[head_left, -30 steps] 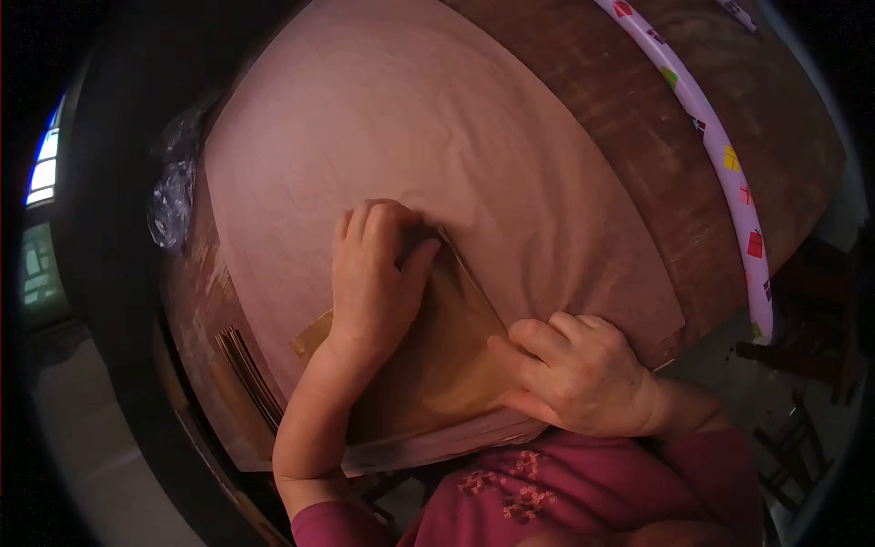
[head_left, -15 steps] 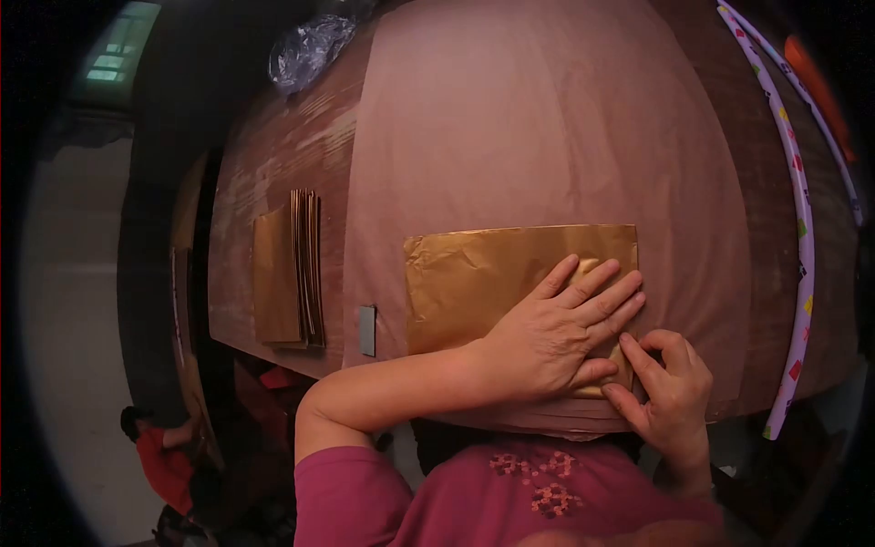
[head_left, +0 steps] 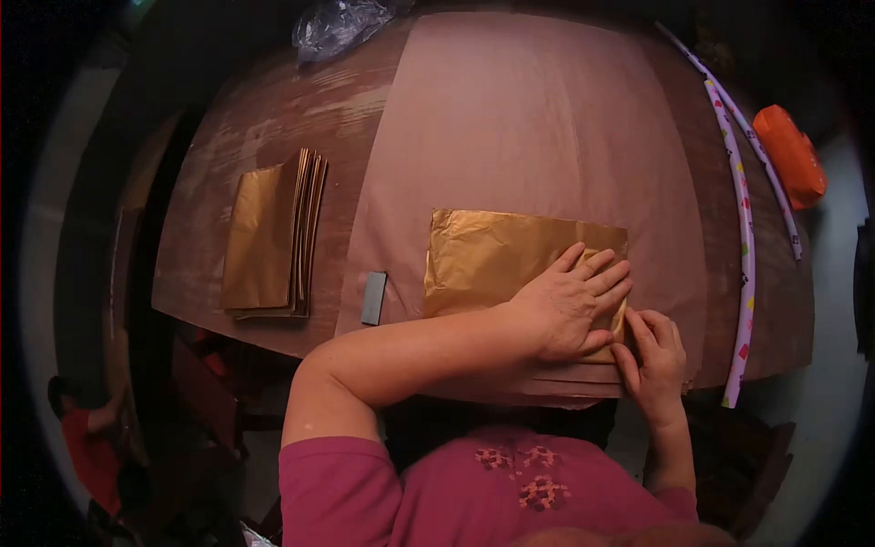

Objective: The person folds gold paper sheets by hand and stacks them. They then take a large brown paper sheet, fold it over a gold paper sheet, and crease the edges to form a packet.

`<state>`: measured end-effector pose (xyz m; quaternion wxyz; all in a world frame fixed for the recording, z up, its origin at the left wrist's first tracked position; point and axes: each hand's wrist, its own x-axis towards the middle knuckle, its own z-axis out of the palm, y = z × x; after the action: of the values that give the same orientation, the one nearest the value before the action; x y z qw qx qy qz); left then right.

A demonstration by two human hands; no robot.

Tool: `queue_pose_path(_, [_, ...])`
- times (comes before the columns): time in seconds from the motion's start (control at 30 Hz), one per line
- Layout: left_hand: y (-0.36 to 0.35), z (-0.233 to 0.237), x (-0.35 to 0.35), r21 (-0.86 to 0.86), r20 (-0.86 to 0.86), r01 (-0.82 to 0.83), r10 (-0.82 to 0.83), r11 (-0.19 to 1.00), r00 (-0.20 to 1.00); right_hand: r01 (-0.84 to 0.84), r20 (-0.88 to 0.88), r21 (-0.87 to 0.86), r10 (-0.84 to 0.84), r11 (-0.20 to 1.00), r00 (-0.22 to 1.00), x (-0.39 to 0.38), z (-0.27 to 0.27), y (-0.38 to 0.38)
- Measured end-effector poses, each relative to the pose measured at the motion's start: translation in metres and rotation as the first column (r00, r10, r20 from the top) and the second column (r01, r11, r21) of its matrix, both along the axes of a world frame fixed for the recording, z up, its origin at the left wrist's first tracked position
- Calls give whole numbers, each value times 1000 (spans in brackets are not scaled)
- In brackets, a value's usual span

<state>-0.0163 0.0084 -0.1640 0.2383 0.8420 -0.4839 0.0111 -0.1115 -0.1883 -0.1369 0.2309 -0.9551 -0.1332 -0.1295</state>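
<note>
Gold-coloured, lightly creased, foil-like rectangular sheet [head_left: 492,255] lies in the head view on a large pinkish-brown sheet [head_left: 510,109], close to the table edge nearest the person. The left forearm, emerging from a magenta sleeve [head_left: 337,483], crosses over the lower part of the gold sheet.

Left hand [head_left: 570,310]: palm down, flat on the right part of the gold sheet. Its fingers are extended and slightly spread, with the thumb set apart from them; it is not closed on anything.

Right hand [head_left: 654,365]: positioned at the right edge of the gold sheet, just beside the left hand. Thumb and forefinger are bent toward that edge, tips apart; whether they pinch the material cannot be told.

Left of the gold sheet, a dark grey flat rectangular block [head_left: 374,298] rests on the pinkish-brown sheet. Farther left, a stack of folded gold-coloured sheets [head_left: 258,242] lies on the worn reddish-brown wooden table [head_left: 264,109], its layered edges facing right. A crumpled clear plastic bag [head_left: 342,32] lies at the far left side.

At right: a long lilac printed tube [head_left: 746,237], a second, thinner lilac tube [head_left: 773,180] and an orange soft package [head_left: 788,155].
</note>
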Motion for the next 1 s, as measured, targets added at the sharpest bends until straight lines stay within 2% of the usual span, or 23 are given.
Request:
queue_pose_path(0.03, [0, -2, 0, -1, 4, 0, 0, 1000, 1000, -35, 68, -121, 44, 992, 997, -5, 1, 0])
queue_pose_path(0.07, [1, -3, -1, 0, 6, 0, 0, 1000, 1000, -40, 78, -144, 52, 989, 996, -8, 0, 2])
queue_pose_path(0.13, [2, -4, -3, -6, 27, 1, -1, 1000, 1000, -138, 155, -341, 200, 930, 967, -16, -5, 3])
queue_pose_path(0.17, [2, -4, -3, 12, 39, 6, -7, 1000, 999, -175, 4, -373, 190, 911, 982, -25, -13, -4])
queue_pose_path(0.2, [2, -4, -3, -6, 47, 2, -2, 1000, 999, -175, 9, -390, 194, 904, 981, -33, -12, 1])
queue_pose_path(0.3, [4, -5, -3, -9, 44, 8, -8, 1000, 999, -157, -162, -464, 91, 872, 983, -47, -7, 9])
queue_pose_path(0.43, [5, 0, -3, 36, 64, 20, -22, 999, 998, -152, -196, -486, 62, 861, 979, -47, 13, 17])
queue_pose_path(0.5, [6, -1, -3, 41, 73, 23, -26, 999, 997, -252, -340, -573, 54, 780, 939, -40, 33, 16])
queue_pose_path(0.57, [6, -1, -4, 39, 48, 27, -29, 999, 998, -139, -298, -289, 48, 947, 953, -18, 43, 17])
queue_pose_path(0.6, [6, 0, -4, 37, 50, 27, -29, 999, 998, -116, -206, -3, 113, 993, 972, -3, 45, 23])
queue_pose_path(0.7, [7, 2, -2, 18, 24, 40, -40, 999, 999, -85, -185, 3, 84, 996, 979, 21, 29, 51])
queue_pose_path(0.77, [5, -6, 3, -87, 19, 6, -4, 996, 1000, -61, -168, 12, 62, 998, 984, 36, 19, 64])
queue_pose_path(0.8, [5, -8, 4, -84, 24, 5, -3, 996, 1000, -47, -160, 16, 49, 999, 986, 42, 12, 72])
queue_pose_path(0.87, [5, -13, 7, -284, -30, -19, 11, 959, 999, -23, -149, 26, 27, 999, 988, 51, -1, 63])
queue_pose_path(0.9, [4, -18, 12, -279, -33, -21, 12, 960, 999, -8, -149, 33, 13, 999, 989, 56, -8, 60])
queue_pose_path(1.0, [3, -24, 21, -583, -161, -97, 3, 806, 987, 51, -149, 59, -42, 997, 988, 64, -32, 48])
